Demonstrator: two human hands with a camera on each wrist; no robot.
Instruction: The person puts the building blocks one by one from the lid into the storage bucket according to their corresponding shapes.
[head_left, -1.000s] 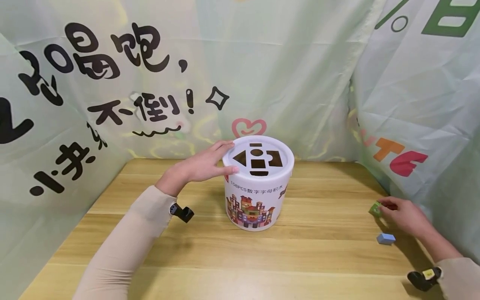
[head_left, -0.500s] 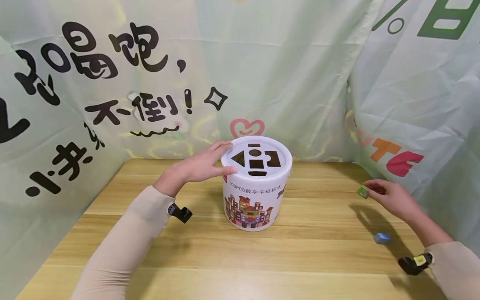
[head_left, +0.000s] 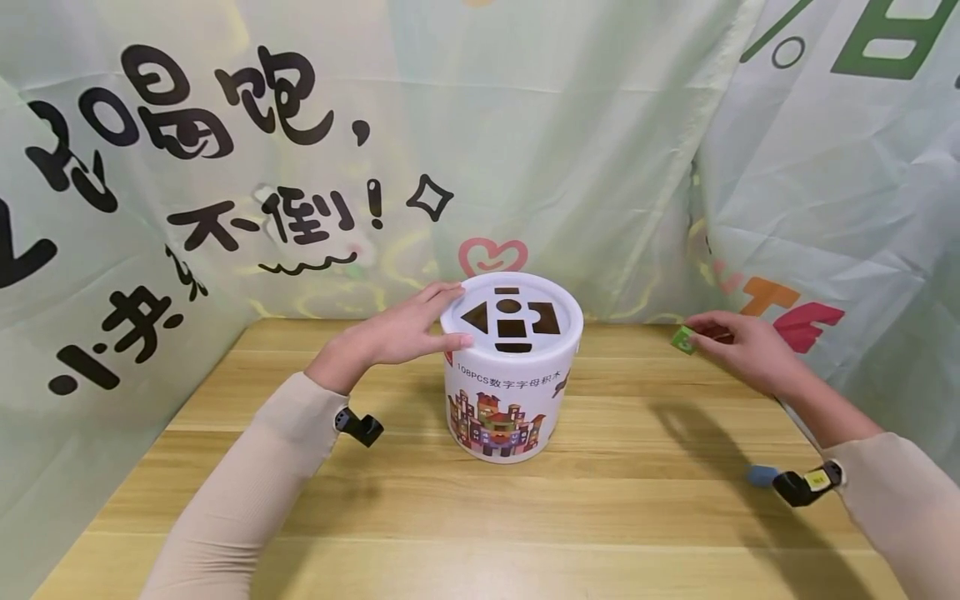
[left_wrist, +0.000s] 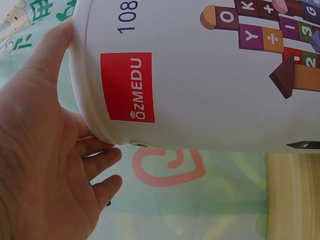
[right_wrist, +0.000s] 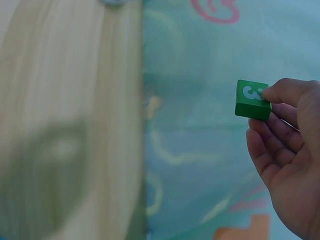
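A white lidded bucket [head_left: 491,417] stands upright on the table, its lid [head_left: 486,342] cut with several shaped holes. My left hand [head_left: 397,329] rests against the left side of the lid's rim, thumb at the front and fingers toward the back. In the left wrist view, the bucket's red label [left_wrist: 127,87] shows beside that hand [left_wrist: 55,135]. My right hand [head_left: 738,346] pinches a green block [head_left: 682,339] between thumb and fingers, raised over the right side of the table. A pale 3 marks the block's face in the right wrist view, where the hand [right_wrist: 295,150] holds it.
A blue block [head_left: 762,476] lies on the wooden table [head_left: 420,517] at the right, partly covered by the right wrist camera [head_left: 806,486]. Printed cloth [head_left: 570,167] hangs behind the table and along both sides.
My right hand has lifted the green block off the table and carried it left and toward the back. My left hand stays on the bucket's rim.
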